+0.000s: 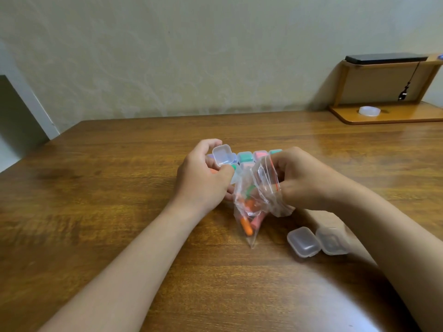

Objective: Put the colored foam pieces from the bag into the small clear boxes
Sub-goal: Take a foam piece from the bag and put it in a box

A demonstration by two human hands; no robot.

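Note:
My left hand grips a small clear box with its lid raised; a green foam piece shows at my thumb. My right hand pinches the mouth of a clear plastic bag that hangs down to the table. Orange, pink and green foam pieces lie inside the bag. Behind my hands stands a row of small boxes with colored pieces in them, teal and pink among them. Two shut clear boxes sit on the table under my right forearm.
The wooden table reaches to a pale wall. At the back right stands a wooden shelf unit with a white tape roll on its base and a dark flat device on top.

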